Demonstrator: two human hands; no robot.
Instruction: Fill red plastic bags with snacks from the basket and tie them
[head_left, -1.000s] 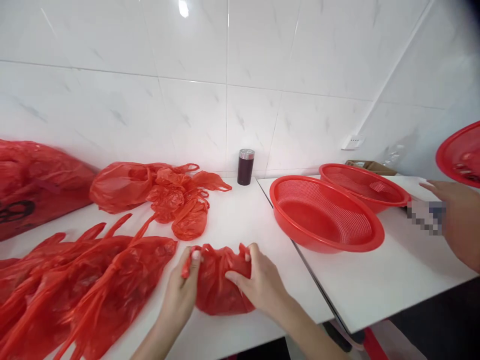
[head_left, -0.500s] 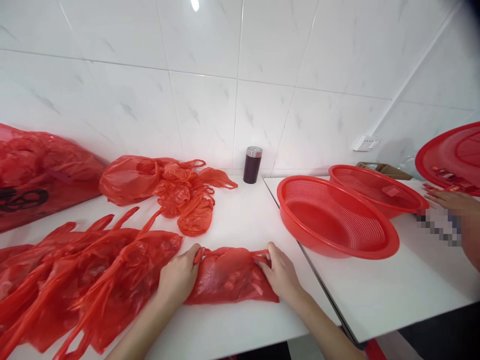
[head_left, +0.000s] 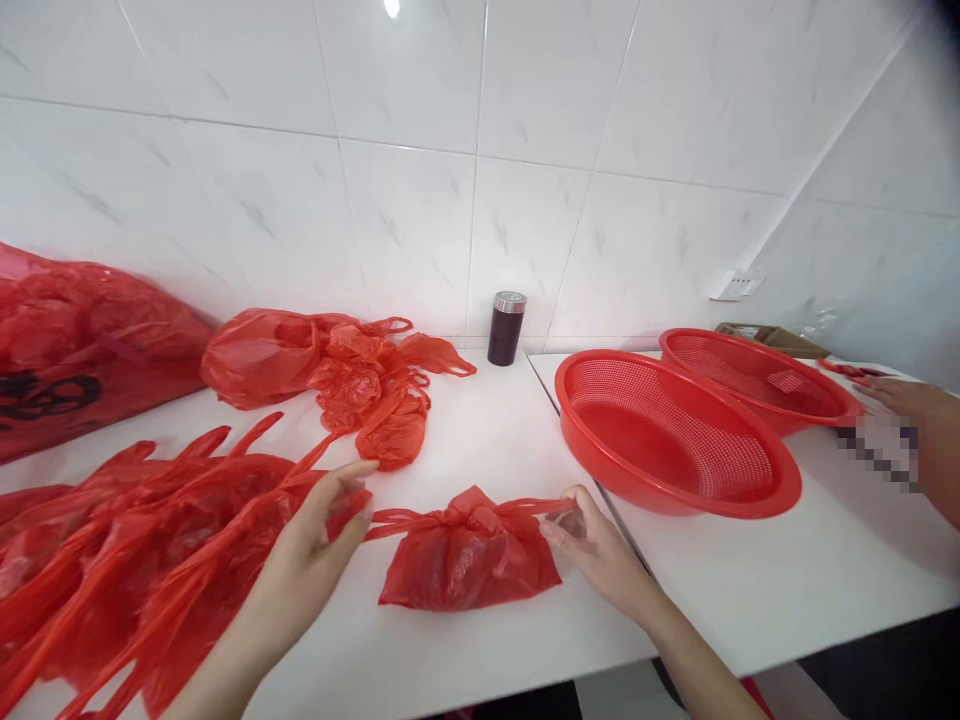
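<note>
A small red plastic bag lies on the white table in front of me, gathered and knotted at its top, with dark contents faintly showing through. Its two handles stretch out to the sides. My left hand is at the left handle's end, thumb and fingers apart. At the other side, my right hand pinches the end of the right handle. Several filled red bags overlap in a row left of my left hand, their handles pointing up and forward.
Crumpled red bags lie behind the row, beside a large red sack. A dark tumbler stands near the tiled wall. Two red baskets sit on the right-hand table, with another person's hand beyond them.
The bag's top has been drawn into a tight knot and its handles pulled outward. My hands have moved apart, the left one loosening. The other person's raised red basin has left the view.
</note>
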